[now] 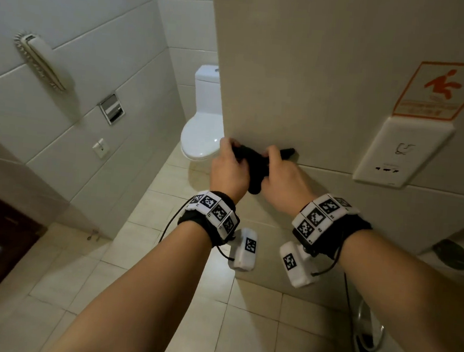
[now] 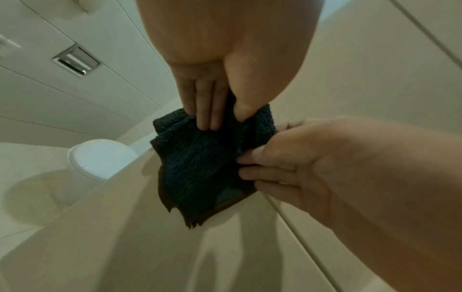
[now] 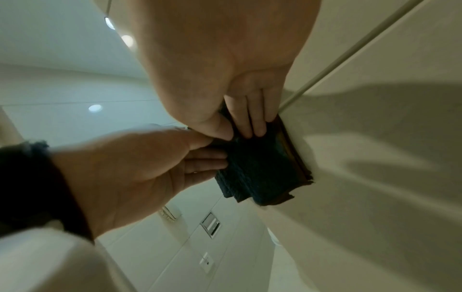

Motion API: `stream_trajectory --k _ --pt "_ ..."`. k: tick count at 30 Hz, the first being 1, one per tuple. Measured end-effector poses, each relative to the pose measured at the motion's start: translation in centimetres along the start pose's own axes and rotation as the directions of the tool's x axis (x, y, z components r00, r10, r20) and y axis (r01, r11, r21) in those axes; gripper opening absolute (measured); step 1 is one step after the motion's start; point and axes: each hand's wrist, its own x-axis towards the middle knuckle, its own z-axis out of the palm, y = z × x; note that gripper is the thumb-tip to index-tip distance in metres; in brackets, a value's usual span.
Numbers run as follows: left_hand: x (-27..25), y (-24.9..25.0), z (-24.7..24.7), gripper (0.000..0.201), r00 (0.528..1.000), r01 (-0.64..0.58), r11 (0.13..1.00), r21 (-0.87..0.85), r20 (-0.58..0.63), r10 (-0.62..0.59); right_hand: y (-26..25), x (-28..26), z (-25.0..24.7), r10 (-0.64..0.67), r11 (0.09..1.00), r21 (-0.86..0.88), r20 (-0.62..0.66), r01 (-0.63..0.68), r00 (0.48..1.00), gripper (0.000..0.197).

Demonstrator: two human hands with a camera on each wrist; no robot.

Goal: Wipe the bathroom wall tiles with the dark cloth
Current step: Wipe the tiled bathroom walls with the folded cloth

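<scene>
The dark cloth point(image 1: 254, 168) is folded into a thick pad and held between both hands in front of the beige wall tiles point(image 1: 318, 71), level with a grout line. My left hand point(image 1: 231, 159) grips its left side; in the left wrist view the left hand point(image 2: 223, 120) pinches the cloth point(image 2: 200, 168) between thumb and fingers. My right hand point(image 1: 274, 162) holds the right side. In the right wrist view the right hand point(image 3: 238, 135) pinches the cloth point(image 3: 260, 173), whose far edge lies against the wall tile point(image 3: 375, 177).
A white toilet point(image 1: 201, 133) stands beyond the wall corner. The left wall carries a wall-mounted handset point(image 1: 41, 61), a recessed metal holder point(image 1: 112, 108) and a switch point(image 1: 100, 147). A socket cover point(image 1: 401, 154) and an orange slip sign point(image 1: 443, 90) sit to the right of the hands.
</scene>
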Motion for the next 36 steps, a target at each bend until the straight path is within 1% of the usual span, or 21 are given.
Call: stream_trajectory --k 2,4,7,10,12,14,16,18,20,22,27,29,31,34,36 --pt "0.5 -0.3 -0.9 0.023 1.0 0.016 1.0 0.008 0.003 -0.016 -1.0 0.6 0.2 0.022 0.999 0.027 0.008 -0.022 1.0 0.037" --pt "0.8 0.0 -1.8 0.024 1.0 0.012 1.0 -0.019 -0.012 -0.013 -1.7 0.9 -0.3 0.016 0.997 0.076 -0.035 -0.014 0.999 0.035" --pt "1.6 2.4 -3.5 0.028 0.994 -0.043 0.995 -0.09 -0.106 0.034 -2.8 1.3 -2.7 -0.045 0.988 0.137 -0.142 0.065 0.989 0.04" --pt "2.8 6.3 -5.5 0.036 0.969 -0.146 0.976 -0.163 -0.221 0.108 -4.6 2.0 -6.7 -0.103 0.976 0.157 -0.266 0.149 0.958 0.051" --pt "3.4 9.1 -6.8 0.048 0.947 -0.227 0.954 -0.198 -0.274 0.168 -5.7 2.2 -9.5 -0.165 0.971 0.111 -0.337 0.213 0.927 0.066" --pt "3.6 11.4 -7.7 0.062 0.923 -0.316 0.925 -0.211 -0.295 0.248 -6.6 2.1 -12.2 -0.227 0.958 0.08 -0.371 0.275 0.9 0.081" --pt "3.7 13.3 -8.2 0.071 0.88 -0.419 0.888 -0.189 -0.324 0.347 -7.3 1.9 -14.8 -0.283 0.952 -0.014 -0.409 0.304 0.867 0.085" --pt "4.1 14.8 -8.6 0.071 0.838 -0.485 0.866 -0.119 -0.346 0.422 -7.7 1.8 -16.7 -0.319 0.948 -0.138 -0.446 0.288 0.836 0.084" --pt "4.3 16.0 -8.9 0.068 0.818 -0.501 0.865 -0.027 -0.341 0.463 -7.5 1.9 -17.9 -0.337 0.939 -0.236 -0.473 0.252 0.814 0.084" --pt "4.2 17.1 -9.0 0.066 0.817 -0.502 0.864 0.027 -0.312 0.484 -7.1 1.9 -18.5 -0.35 0.927 -0.3 -0.487 0.223 0.8 0.082" --pt "3.4 18.8 -7.7 0.062 0.829 -0.482 0.869 0.111 -0.263 0.494 -5.2 0.4 -19.7 -0.335 0.927 -0.327 -0.5 0.184 0.799 0.077" --pt "3.0 19.5 -6.8 0.06 0.833 -0.479 0.87 0.118 -0.251 0.493 -4.1 -0.2 -20.3 -0.324 0.931 -0.323 -0.506 0.172 0.799 0.076" --pt "2.6 20.4 -5.9 0.057 0.821 -0.504 0.855 0.124 -0.239 0.519 -2.9 -0.7 -21.0 -0.315 0.936 -0.312 -0.528 0.165 0.788 0.074" --pt "2.1 22.1 -4.7 0.05 0.796 -0.548 0.827 0.127 -0.224 0.562 -1.1 -1.4 -22.1 -0.286 0.955 -0.233 -0.572 0.182 0.769 0.07" --pt "1.8 23.1 -4.2 0.046 0.803 -0.544 0.831 0.113 -0.219 0.555 -0.2 -1.5 -22.4 -0.269 0.963 -0.168 -0.596 0.21 0.757 0.067"
